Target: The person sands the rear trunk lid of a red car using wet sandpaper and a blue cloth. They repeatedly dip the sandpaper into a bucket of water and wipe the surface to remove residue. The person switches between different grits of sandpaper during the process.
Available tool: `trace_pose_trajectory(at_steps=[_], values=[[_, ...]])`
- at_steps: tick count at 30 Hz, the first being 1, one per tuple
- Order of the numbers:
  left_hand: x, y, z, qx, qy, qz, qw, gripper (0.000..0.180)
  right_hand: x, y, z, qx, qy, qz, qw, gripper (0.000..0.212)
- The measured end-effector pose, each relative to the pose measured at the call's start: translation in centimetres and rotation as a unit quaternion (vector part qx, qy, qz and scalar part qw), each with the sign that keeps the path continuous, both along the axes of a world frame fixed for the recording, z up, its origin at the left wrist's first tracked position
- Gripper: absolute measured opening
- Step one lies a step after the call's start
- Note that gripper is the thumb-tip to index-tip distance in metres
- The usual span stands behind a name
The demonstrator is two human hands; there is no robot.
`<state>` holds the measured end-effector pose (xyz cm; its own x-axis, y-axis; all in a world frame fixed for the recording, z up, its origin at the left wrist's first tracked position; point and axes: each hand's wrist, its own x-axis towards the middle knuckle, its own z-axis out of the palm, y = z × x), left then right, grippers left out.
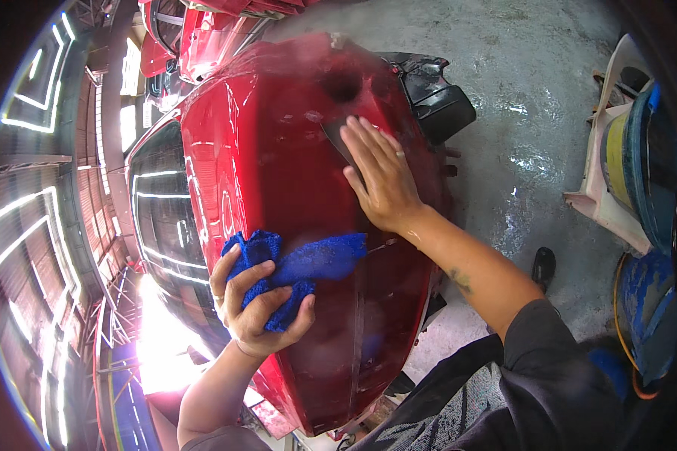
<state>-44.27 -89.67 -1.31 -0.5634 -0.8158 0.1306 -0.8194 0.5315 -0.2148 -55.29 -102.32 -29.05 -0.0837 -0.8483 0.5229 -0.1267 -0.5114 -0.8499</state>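
Note:
My left hand (252,301) is closed around a bunched blue cloth (320,258), with one end of the cloth trailing to the right over the red car's bodywork (293,180). Farther up the same panel, my right hand (377,173) lies flat, fingers stretched out together. It presses a thin dark sheet (338,141), which looks like sandpaper, against the paint. Only the sheet's left edge shows past the fingers and thumb; the palm hides the rest. A dull patch surrounds a dark round spot (344,84) beyond the right hand.
A black plastic part (436,98) juts from the car's far right side. On the wet grey floor (511,165) at the right stand a blue drum-like container (636,158) and a pale panel (594,188). Another red vehicle (210,41) is behind. The car's dark window (162,218) lies left.

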Motion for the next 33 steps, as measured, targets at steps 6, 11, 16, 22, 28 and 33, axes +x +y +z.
trace_pose_trajectory(at_steps=[6, 11, 16, 22, 28, 33], values=[[-0.3, -0.4, -0.2, -0.002, 0.007, 0.013, 1.0, 0.04, -0.3, -7.5, 4.5, -0.009, 0.078, -0.023, 0.997, 0.062], [0.0, 0.4, 0.4, -0.005, 0.023, 0.016, 1.0, 0.039, -1.5, 0.1, 1.5, -0.009, 0.077, 0.019, 0.997, 0.063], [-0.3, -0.4, 0.2, -0.005, 0.02, 0.007, 1.0, 0.037, -0.1, -8.6, 5.4, -0.019, 0.024, -0.011, 0.999, 0.061], [1.2, 0.0, -1.0, -0.097, 0.187, 0.15, 0.966, 0.046, -3.7, -6.0, 2.8, 0.009, -0.129, 0.013, 0.991, 0.047], [1.2, -4.8, 1.2, 0.083, 0.175, 0.213, 0.958, 0.037, 0.2, 3.9, 1.8, 0.035, -0.018, 0.032, 0.999, 0.062], [1.0, -7.8, 0.7, 0.078, 0.106, 0.113, 0.985, 0.036, 1.2, 15.1, -11.3, 0.324, -0.063, 0.004, 0.944, 0.065]])
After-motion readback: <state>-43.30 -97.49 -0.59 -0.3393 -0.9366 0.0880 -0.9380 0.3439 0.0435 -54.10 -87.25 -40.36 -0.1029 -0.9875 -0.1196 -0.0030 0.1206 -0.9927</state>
